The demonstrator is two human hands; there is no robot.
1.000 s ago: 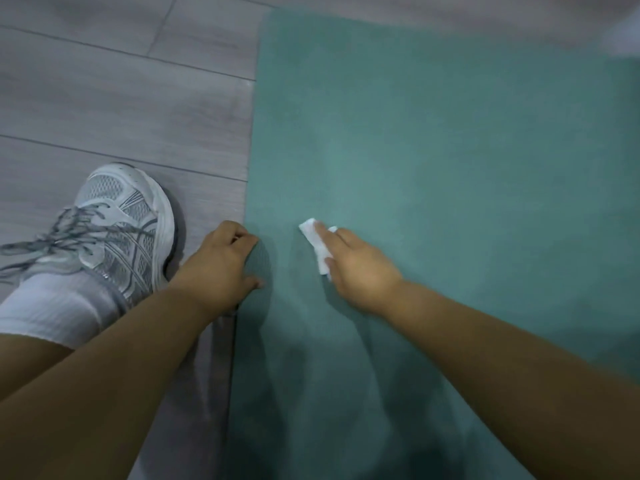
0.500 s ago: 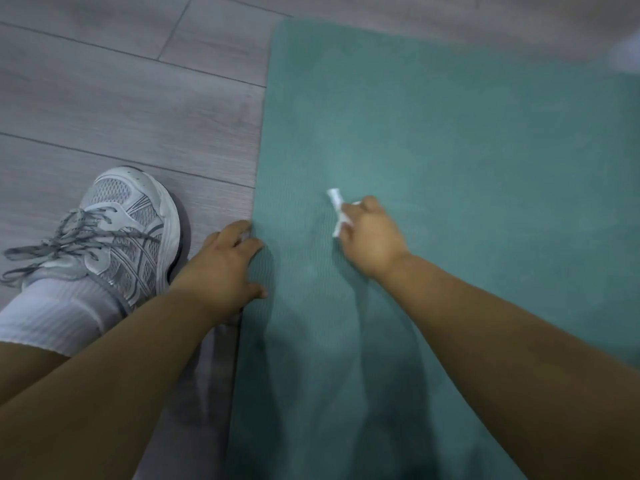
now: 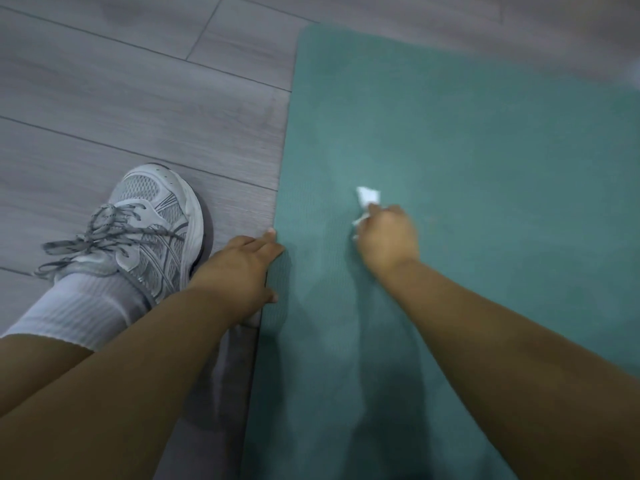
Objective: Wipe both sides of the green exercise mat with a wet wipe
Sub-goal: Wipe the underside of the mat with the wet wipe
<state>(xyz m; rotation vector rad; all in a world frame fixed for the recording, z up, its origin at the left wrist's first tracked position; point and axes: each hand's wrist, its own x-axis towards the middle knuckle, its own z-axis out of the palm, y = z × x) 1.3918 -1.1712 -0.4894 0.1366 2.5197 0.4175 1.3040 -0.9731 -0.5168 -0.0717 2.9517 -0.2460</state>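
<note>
The soft, flexible green mat likely shifts easily, so the left hand presses its near-left edge with straight fingers while the right hand pinches the limp wet wipe on it.

I see a grey wood-look plank floor carrying everything. The green exercise mat lies flat on it, filling the right side. My grey-and-white laced sneaker stands on the planks just left of the mat's edge.

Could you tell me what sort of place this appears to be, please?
Probably an indoor room at home or a gym: grey wood-look plank floor, a green exercise mat laid flat on it, and a sneaker beside it.
</note>
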